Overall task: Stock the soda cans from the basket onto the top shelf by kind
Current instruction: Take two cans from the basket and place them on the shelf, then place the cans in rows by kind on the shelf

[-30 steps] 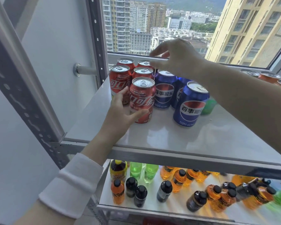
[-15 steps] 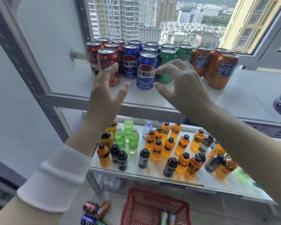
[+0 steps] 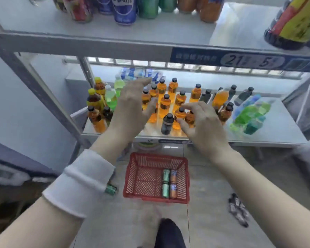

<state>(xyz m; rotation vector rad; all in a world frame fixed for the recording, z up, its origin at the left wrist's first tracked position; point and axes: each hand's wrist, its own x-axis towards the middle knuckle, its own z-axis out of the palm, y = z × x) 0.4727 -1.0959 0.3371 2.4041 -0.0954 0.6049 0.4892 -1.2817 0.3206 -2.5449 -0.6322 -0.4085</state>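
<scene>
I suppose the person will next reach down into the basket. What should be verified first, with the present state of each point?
1. Left hand free: ok, fingers relaxed, holding nothing.
2. Right hand free: ok, also holding nothing.
3. Cans left in the red basket: ok, two green cans and two orange cans lie along its right wall.
4. Way down to the basket: ok, its top looks open and unblocked.
5. Room on the top shelf: ok, bare surface in front of the green row and orange row.
6. Nothing stray: not ok, a loose green can lies on the floor left of the basket.
</scene>
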